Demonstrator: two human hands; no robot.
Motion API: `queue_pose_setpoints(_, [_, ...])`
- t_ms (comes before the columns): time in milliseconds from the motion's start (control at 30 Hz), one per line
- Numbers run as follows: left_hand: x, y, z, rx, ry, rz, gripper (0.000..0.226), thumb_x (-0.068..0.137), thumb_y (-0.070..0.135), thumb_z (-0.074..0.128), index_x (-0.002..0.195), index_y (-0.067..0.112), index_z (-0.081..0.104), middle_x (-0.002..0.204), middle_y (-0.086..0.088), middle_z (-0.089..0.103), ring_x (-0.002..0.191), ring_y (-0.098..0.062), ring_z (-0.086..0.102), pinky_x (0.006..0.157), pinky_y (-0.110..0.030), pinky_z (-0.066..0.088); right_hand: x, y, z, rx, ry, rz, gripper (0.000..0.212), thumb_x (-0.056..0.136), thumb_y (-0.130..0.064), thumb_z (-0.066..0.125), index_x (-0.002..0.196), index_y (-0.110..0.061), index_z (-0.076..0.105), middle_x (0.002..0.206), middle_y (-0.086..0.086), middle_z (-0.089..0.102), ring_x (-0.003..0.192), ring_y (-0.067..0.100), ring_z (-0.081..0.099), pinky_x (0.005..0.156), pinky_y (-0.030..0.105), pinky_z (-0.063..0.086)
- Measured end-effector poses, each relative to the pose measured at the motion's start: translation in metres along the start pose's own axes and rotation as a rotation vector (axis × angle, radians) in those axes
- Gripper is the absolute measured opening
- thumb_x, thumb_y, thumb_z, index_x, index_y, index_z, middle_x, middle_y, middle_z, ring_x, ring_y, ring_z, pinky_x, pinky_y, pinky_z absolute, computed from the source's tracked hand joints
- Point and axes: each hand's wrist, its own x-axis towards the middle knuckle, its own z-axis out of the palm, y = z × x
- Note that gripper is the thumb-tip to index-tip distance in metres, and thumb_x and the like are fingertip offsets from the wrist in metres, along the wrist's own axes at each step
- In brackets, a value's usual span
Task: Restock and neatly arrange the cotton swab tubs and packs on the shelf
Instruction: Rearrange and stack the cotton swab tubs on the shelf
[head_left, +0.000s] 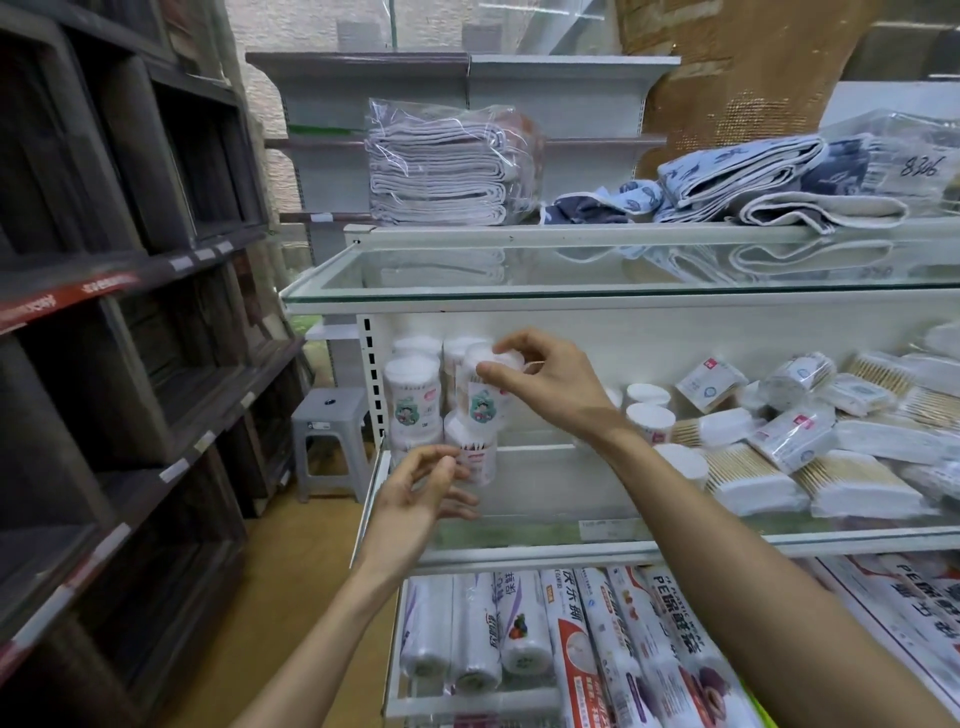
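As R hand (545, 384) grips 1 tub (480, 408), L (415, 499) free

- Bare shelf (550, 483) floor lies open in the middle, between the stacked tubs (410, 389) at the left end and the heaped packs (769, 467) on the right.
- A glass shelf (623, 283) overhead caps the height; the stack reaches close under it.
- A low glass lip (519, 535) bars the near edge.
- The right hand (540, 379), gripping the top tub (480, 405), slants its forearm across the gap.
- The left hand (421, 488) blocks the near left corner.
- Single tubs (649, 415) stand far right of the gap.
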Motion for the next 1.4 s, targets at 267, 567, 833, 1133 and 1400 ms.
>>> queue_pose_setpoints(267, [-0.001, 0.002, -0.021, 0.012, 0.055, 0.017, 0.018, 0.101, 0.012, 0.051, 0.112, 0.001, 0.06, 0.095, -0.023, 0.064, 0.075, -0.038, 0.07, 0.067, -0.039, 0.061, 0.011, -0.008, 0.025, -0.149, -0.065, -0.076, 0.039, 0.084, -0.041, 0.077, 0.112, -0.015, 0.07, 0.102, -0.009, 0.061, 0.09, 0.01, 0.057, 0.08, 0.023, 0.043])
queue_pose_setpoints(567, [0.002, -0.006, 0.005, -0.017, -0.042, 0.002, 0.014, 0.099, 0.006, 0.052, 0.105, 0.004, 0.065, 0.087, -0.02, 0.064, 0.073, -0.032, 0.069, 0.066, -0.039, 0.061, -0.005, 0.005, -0.002, -0.175, 0.031, -0.065, 0.03, 0.091, -0.041, 0.069, 0.109, -0.018, 0.071, 0.112, -0.004, 0.07, 0.097, 0.011, 0.063, 0.082, 0.023, 0.049])
queue_pose_setpoints(833, [0.006, -0.012, 0.075, 0.046, -0.215, -0.006, 0.011, 0.099, 0.003, 0.055, 0.102, 0.008, 0.064, 0.088, -0.013, 0.068, 0.072, -0.02, 0.069, 0.07, -0.03, 0.06, -0.063, 0.046, -0.085, -0.268, 0.184, 0.161, 0.013, 0.091, -0.035, 0.07, 0.097, -0.024, 0.072, 0.092, -0.015, 0.069, 0.09, 0.01, 0.065, 0.076, 0.015, 0.046])
queue_pose_setpoints(1133, [0.015, -0.027, 0.133, 0.317, -0.384, -0.024, 0.03, 0.09, 0.014, 0.07, 0.114, 0.025, 0.057, 0.106, -0.001, 0.067, 0.099, -0.016, 0.065, 0.081, -0.018, 0.054, -0.098, 0.075, -0.135, -0.428, -0.222, 0.258, 0.047, 0.082, -0.047, 0.075, 0.124, -0.032, 0.061, 0.117, -0.009, 0.063, 0.103, 0.011, 0.059, 0.088, 0.03, 0.049])
queue_pose_setpoints(1400, [0.017, -0.019, 0.158, 0.222, -0.327, -0.164, 0.033, 0.092, 0.028, 0.069, 0.123, 0.022, 0.059, 0.116, 0.0, 0.07, 0.099, -0.012, 0.071, 0.093, -0.029, 0.056, -0.071, 0.096, -0.147, -0.101, -0.138, 0.325, 0.033, 0.082, -0.056, 0.072, 0.098, -0.026, 0.07, 0.092, -0.003, 0.074, 0.075, 0.011, 0.07, 0.063, 0.027, 0.055])
